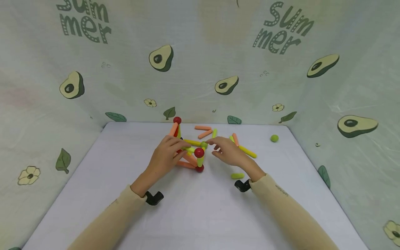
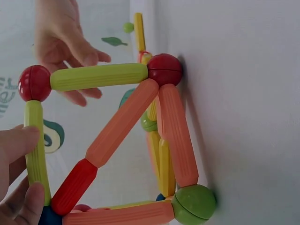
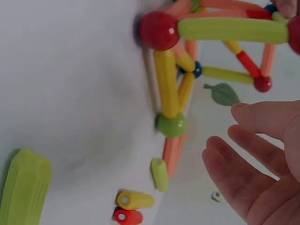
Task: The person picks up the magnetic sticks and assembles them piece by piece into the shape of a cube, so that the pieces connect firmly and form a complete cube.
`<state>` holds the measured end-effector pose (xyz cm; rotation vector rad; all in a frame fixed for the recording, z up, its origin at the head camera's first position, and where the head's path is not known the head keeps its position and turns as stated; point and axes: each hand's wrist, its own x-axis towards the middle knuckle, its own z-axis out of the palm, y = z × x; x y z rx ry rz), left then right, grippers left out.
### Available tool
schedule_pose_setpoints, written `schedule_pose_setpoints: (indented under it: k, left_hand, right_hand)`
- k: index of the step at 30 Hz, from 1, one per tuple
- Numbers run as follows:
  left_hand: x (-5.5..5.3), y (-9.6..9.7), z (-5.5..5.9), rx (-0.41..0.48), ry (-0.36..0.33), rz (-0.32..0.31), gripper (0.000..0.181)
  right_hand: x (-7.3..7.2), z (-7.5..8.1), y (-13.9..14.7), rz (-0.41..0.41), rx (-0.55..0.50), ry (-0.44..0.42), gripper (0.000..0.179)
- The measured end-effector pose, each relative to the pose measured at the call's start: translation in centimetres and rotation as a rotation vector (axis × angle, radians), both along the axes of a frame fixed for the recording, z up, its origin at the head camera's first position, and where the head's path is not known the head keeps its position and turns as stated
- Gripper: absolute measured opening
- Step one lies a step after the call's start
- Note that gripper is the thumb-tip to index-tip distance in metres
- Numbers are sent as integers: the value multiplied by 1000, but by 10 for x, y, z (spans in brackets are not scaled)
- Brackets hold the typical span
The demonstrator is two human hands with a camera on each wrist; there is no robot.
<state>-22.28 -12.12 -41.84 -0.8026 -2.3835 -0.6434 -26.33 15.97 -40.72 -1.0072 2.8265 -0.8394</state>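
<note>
A frame of magnetic sticks and balls stands on the table, with red balls [image 1: 199, 152] at its near corner, one above the other. My left hand [image 1: 165, 152] is over its left part. In the left wrist view, its thumb and fingers pinch a lime-green stick [image 2: 35, 157] between a red ball [image 2: 34, 83] and a dark blue ball [image 2: 50, 216]. Orange sticks [image 2: 174, 136] meet a green ball [image 2: 194, 204] at the base. My right hand [image 1: 229, 151] hovers right of the frame, fingers loosely bent and holding nothing, near another green ball [image 3: 171, 124].
Loose orange sticks [image 1: 203, 128] lie behind the frame. A yellow stick [image 1: 248, 151] and others lie beyond my right hand, a short lime stick [image 1: 237, 175] in front of it. A lone green ball [image 1: 274, 138] sits far right. A printed cloth [image 1: 193, 90] hangs behind the table.
</note>
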Motion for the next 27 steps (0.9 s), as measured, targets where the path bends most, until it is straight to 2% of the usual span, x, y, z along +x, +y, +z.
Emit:
schedule_pose_setpoints:
  k: [3, 6, 11, 16, 22, 27]
  left_hand:
    - [0, 0, 0, 6, 0, -10, 34]
    - [0, 0, 0, 13, 2, -19, 33]
    - [0, -1, 0, 15, -11, -22, 34]
    - [0, -4, 1, 26, -34, -34, 34]
    - [-1, -11, -3, 24, -37, -38, 36]
    - [1, -16, -8, 37, -54, -84, 40]
  right_hand:
    - [-21, -8, -4, -12, 122, -28, 50]
    - [-38, -16, -11, -18, 202, -92, 56]
    - [-52, -29, -16, -6, 253, -132, 56]
    - [-49, -36, -13, -22, 244, -90, 47]
    - [-33, -42, -5, -31, 199, -46, 34]
    - [-19, -47, 0, -28, 189, -52, 24]
